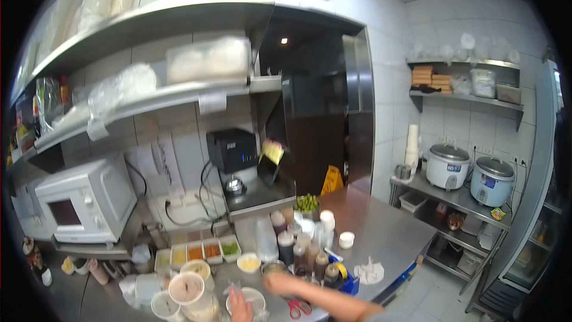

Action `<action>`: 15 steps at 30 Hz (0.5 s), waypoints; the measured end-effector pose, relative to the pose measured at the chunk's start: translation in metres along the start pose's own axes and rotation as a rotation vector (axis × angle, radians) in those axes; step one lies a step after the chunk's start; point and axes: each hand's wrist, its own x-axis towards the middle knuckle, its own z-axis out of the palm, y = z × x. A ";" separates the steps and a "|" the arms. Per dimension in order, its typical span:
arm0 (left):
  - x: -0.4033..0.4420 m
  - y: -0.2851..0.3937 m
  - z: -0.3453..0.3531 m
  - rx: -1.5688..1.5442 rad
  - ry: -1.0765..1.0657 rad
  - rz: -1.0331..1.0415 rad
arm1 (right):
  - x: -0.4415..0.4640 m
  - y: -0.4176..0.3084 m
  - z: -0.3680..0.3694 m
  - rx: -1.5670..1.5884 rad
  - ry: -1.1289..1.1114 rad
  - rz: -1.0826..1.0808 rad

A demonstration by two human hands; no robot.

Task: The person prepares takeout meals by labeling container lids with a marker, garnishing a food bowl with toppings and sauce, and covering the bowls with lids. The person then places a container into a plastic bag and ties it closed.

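Low in the head view, my left hand (240,307) is at the near-left rim of a round white bowl (256,299), its fingers closed on the edge. Thin clear plastic shows around that hand. My right hand (280,283) reaches in from the right over a small round metal container (274,266). Its fingers are curled together and point down; whatever they hold is hidden. Red-handled scissors (299,308) lie just below my right forearm. A white bowl of pale yellow shreds (248,263) stands behind the hands. Tall lidded tubs (186,288) are stacked left of my left hand.
Several trays of chopped toppings (202,252) line the back. Sauce bottles (304,250) crowd the right, beside a blue caddy (350,280) and crumpled paper (369,271). A microwave (89,200) sits left, under shelves. Rice cookers (447,167) stand on the far-right counter.
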 end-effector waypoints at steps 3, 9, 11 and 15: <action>0.000 0.032 -0.048 0.296 -0.415 -0.186 | -0.057 0.047 0.091 -0.372 -0.550 0.169; 0.021 0.049 -0.059 0.497 -0.805 -0.328 | -0.105 0.017 0.103 -0.301 0.207 0.290; 0.041 0.067 -0.062 0.489 -0.861 -0.387 | -0.100 0.000 0.080 -0.093 0.062 0.487; 0.039 0.049 -0.046 0.405 -0.480 -0.035 | -0.088 0.024 0.077 -0.053 -0.025 0.471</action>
